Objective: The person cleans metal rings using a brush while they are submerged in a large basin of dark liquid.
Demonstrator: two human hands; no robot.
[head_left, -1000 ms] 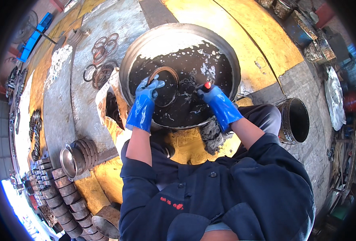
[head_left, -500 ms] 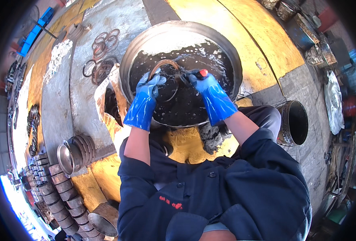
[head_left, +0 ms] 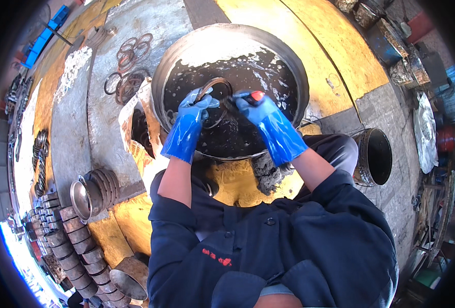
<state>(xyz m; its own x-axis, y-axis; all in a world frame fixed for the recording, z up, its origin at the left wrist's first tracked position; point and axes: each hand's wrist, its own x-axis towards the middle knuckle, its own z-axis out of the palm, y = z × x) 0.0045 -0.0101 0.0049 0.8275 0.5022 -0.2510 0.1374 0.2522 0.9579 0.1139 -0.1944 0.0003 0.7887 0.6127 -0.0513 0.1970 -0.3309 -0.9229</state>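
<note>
My left hand [head_left: 192, 108], in a blue rubber glove, grips a brown-edged metal ring [head_left: 215, 81] by its left side, above dark liquid. My right hand [head_left: 259, 109], gloved the same way, is closed around a brush [head_left: 257, 96] with a red handle end; its dark head, partly hidden, lies against or close to the ring's right side. Both hands are over a large round metal basin [head_left: 299, 66] of blackish liquid with white foam at its far side.
Left of the basin a torn sack [head_left: 126, 123] holds dark rings. Further left, several loose rings [head_left: 127, 51] lie on the metal floor plates. A black-stained bucket [head_left: 362, 159] stands at right. Stacked metal cylinders [head_left: 78, 233] fill the lower left, beside a dark rag [head_left: 267, 177] near my legs.
The ring has turned and shifted slightly to the right in my left hand. My right hand has moved a little left and down with the brush, closer to the ring.
</note>
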